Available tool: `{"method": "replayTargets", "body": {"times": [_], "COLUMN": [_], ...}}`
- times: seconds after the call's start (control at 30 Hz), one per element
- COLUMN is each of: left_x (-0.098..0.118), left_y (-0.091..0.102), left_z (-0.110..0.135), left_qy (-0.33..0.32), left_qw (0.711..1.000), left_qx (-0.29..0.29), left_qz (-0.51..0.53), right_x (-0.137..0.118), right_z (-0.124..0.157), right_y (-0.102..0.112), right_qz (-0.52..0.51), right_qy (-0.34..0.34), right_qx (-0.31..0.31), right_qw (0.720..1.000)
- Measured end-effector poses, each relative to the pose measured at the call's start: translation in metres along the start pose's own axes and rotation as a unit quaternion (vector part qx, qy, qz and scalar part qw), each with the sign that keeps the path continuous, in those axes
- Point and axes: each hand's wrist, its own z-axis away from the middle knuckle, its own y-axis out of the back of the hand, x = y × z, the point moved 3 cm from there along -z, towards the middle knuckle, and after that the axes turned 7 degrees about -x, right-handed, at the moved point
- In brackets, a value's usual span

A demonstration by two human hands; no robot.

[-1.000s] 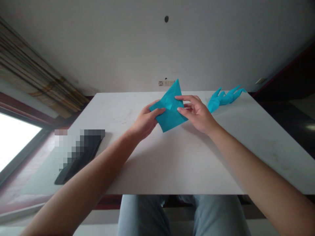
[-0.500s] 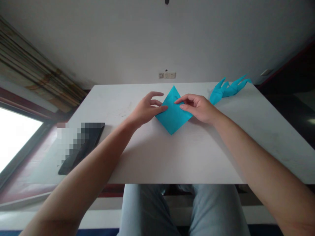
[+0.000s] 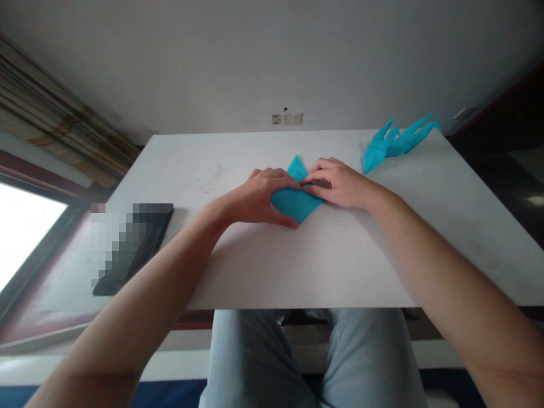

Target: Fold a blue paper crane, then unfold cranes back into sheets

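A folded sheet of bright blue origami paper (image 3: 296, 203) lies on the white table in front of me, one corner pointing away and one toward me. My left hand (image 3: 267, 195) spans its left side, the thumb at the near corner and the fingers across the middle. On the right, my right hand (image 3: 335, 182) pinches the paper near its centre, thumb and fingertips together. Both hands cover parts of the sheet, so the fold under the fingers is partly hidden.
Folded blue paper cranes (image 3: 395, 141) stand at the table's back right. A dark flat device (image 3: 147, 238), partly pixelated, lies at the left. Behind the white table (image 3: 272, 272) is a wall with sockets (image 3: 287, 119); a curtain (image 3: 59, 107) hangs at the left.
My left thumb has moved down to the paper's near corner, and its fingers now lie over the middle. The right fingers have closed in toward the centre. The view has shifted slightly.
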Motion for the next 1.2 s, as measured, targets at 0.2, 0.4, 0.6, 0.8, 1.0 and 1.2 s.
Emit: {"method": "replayTargets", "body": {"times": [0.2, 0.4, 0.6, 0.8, 1.0, 1.2], "left_x": [-0.003, -0.004, -0.003, 0.0, -0.002, -0.007], "left_y": [0.007, 0.009, 0.008, 0.011, 0.004, -0.002], "left_z": [0.001, 0.002, 0.0, 0.001, -0.002, -0.007], "left_qy": [-0.052, -0.06, -0.035, -0.025, 0.011, 0.036], "left_qw": [0.998, 0.994, 0.994, 0.994, 0.998, 0.998], "left_qx": [0.009, 0.034, 0.06, 0.051, 0.062, 0.059], "left_qz": [0.038, 0.08, 0.08, 0.089, 0.023, -0.009], "right_x": [-0.007, -0.013, -0.013, -0.013, -0.013, -0.013], "right_z": [0.002, 0.008, 0.006, 0.002, 0.0, -0.001], "right_y": [0.005, 0.006, 0.007, 0.007, 0.006, 0.004], "right_qz": [0.022, 0.014, 0.0, -0.038, -0.034, -0.017], "right_qy": [-0.009, -0.014, -0.025, -0.01, -0.021, -0.023], "right_qx": [-0.03, -0.071, -0.057, -0.025, -0.019, -0.005], "right_qw": [0.999, 0.997, 0.998, 0.999, 0.999, 1.0]}}
